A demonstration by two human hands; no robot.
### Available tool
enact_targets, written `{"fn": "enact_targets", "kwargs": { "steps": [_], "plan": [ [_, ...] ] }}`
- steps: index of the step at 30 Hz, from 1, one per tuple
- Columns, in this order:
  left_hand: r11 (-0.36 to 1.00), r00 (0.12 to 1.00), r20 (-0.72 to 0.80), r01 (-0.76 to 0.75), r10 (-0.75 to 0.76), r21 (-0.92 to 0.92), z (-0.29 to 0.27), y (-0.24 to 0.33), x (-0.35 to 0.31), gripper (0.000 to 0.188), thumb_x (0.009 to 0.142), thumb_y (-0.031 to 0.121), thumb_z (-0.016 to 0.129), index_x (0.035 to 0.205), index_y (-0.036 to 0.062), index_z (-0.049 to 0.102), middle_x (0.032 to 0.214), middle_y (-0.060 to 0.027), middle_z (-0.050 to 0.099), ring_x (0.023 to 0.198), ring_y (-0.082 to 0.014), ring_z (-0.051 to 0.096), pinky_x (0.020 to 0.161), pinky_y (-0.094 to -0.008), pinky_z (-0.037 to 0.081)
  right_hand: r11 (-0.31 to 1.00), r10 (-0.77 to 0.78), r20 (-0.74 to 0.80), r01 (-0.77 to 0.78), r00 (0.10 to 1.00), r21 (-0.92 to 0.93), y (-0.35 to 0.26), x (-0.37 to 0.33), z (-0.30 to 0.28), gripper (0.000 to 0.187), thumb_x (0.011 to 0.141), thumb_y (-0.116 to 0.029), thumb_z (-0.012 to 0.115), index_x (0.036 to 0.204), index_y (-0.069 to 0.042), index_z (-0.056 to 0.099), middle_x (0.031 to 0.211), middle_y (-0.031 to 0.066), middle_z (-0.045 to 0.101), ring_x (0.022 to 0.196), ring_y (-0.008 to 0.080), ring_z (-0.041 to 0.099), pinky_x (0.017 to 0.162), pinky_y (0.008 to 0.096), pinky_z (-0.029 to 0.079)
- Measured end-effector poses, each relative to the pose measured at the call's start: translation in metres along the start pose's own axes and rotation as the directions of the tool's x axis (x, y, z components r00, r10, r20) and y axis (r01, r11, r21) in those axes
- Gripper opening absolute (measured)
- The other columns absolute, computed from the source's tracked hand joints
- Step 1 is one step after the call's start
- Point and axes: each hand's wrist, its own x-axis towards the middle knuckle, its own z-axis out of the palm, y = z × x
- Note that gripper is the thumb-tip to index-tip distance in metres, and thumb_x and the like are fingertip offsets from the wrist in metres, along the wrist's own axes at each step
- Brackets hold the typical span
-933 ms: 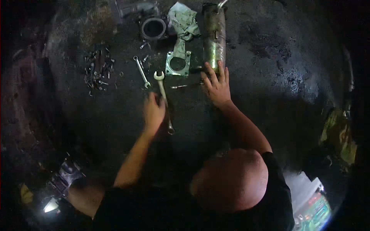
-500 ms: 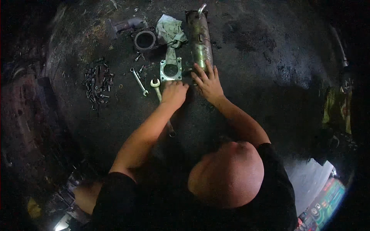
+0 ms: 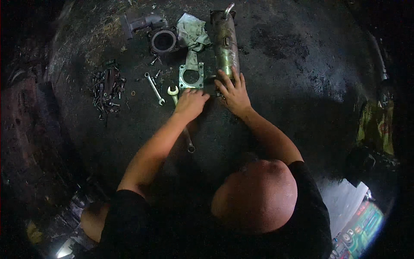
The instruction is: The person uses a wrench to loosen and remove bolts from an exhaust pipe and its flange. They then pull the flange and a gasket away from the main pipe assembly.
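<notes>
My right hand [image 3: 234, 96] lies with fingers stretched and spread over the near end of a brownish metal cylinder [image 3: 225, 45], which has a bent pipe at its far end. To its left, my left hand [image 3: 191, 102] is closed with its fingers curled, beside that near end. Something thin and dark seems to be in its fingers, too dim to name. Just beyond the left hand lies a square metal flange plate [image 3: 182, 79] with a large round hole. A large combination wrench [image 3: 188, 139] passes beneath my left forearm.
Left of the large wrench is a smaller wrench [image 3: 155, 88]. A pile of bolts [image 3: 108, 90] lies farther left. Behind the plate are a crumpled pale rag [image 3: 192, 32] and a round-mouthed metal housing [image 3: 164, 52] with an elbow pipe [image 3: 144, 22]. A dark floor [image 3: 293, 77] lies under everything.
My left hand has shifted slightly left, staying curled beside the cylinder's near end. My right hand keeps its place on the cylinder. The whole view has moved a little.
</notes>
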Motion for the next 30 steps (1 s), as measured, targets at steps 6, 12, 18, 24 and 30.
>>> {"fn": "enact_targets", "kwargs": {
  "steps": [6, 12, 18, 24, 30],
  "plan": [
    [0.996, 0.991, -0.113, -0.067, 0.072, 0.053, 0.002, -0.002, 0.001, 0.025, 0.087, 0.015, 0.045, 0.101, 0.0137, 0.065, 0.095, -0.0092, 0.061, 0.095, -0.0257, 0.060, 0.089, -0.0398, 0.042, 0.999, -0.009, 0.002, 0.009, 1.000, -0.041, 0.001, 0.000, 0.005, 0.065, 0.074, -0.034, 0.070, 0.131, -0.020, 0.043, 0.148, 0.0062, 0.018, 0.136, 0.0406, 0.011, 0.104, 0.0614, 0.023],
    [1.000, 0.999, 0.027, 0.021, -0.021, -0.015, 0.000, -0.002, 0.008, 0.024, 0.084, 0.013, 0.048, 0.102, 0.0152, 0.065, 0.089, -0.0106, 0.062, 0.087, -0.0269, 0.061, 0.083, -0.0400, 0.043, 1.000, -0.003, -0.002, 0.002, 1.000, -0.027, 0.001, -0.001, 0.004, 0.065, 0.074, -0.033, 0.071, 0.131, -0.019, 0.044, 0.149, 0.0066, 0.017, 0.136, 0.0407, 0.012, 0.105, 0.0610, 0.023],
    [1.000, 0.999, -0.033, 0.015, -0.015, 0.001, 0.005, 0.001, 0.003, 0.025, 0.083, 0.011, 0.048, 0.103, 0.0129, 0.062, 0.091, -0.0105, 0.062, 0.089, -0.0284, 0.062, 0.080, -0.0410, 0.047, 1.000, -0.006, -0.002, 0.006, 1.000, 0.024, 0.004, -0.003, 0.006, 0.056, 0.077, -0.030, 0.065, 0.128, -0.018, 0.047, 0.149, 0.0070, 0.019, 0.137, 0.0416, 0.011, 0.104, 0.0641, 0.022],
    [0.996, 0.991, -0.123, -0.037, 0.046, 0.078, 0.002, -0.004, 0.004, 0.020, 0.086, 0.017, 0.050, 0.102, 0.0104, 0.060, 0.091, -0.0123, 0.061, 0.084, -0.0304, 0.063, 0.074, -0.0410, 0.049, 1.000, -0.017, 0.009, 0.017, 1.000, -0.013, 0.000, 0.001, 0.004, 0.055, 0.078, -0.031, 0.065, 0.128, -0.018, 0.047, 0.148, 0.0073, 0.021, 0.137, 0.0411, 0.012, 0.104, 0.0641, 0.022],
    [0.659, 0.612, -0.341, 0.420, -0.714, -0.624, -0.006, 0.004, -0.023, 0.031, 0.086, 0.030, 0.057, 0.094, 0.0003, 0.055, 0.086, -0.0188, 0.059, 0.078, -0.0347, 0.061, 0.068, -0.0437, 0.047, 1.000, -0.013, -0.006, 0.013, 1.000, -0.025, 0.003, -0.002, 0.006, 0.057, 0.079, -0.033, 0.065, 0.130, -0.018, 0.045, 0.148, 0.0064, 0.018, 0.137, 0.0392, 0.010, 0.105, 0.0607, 0.022]
  ]
}}
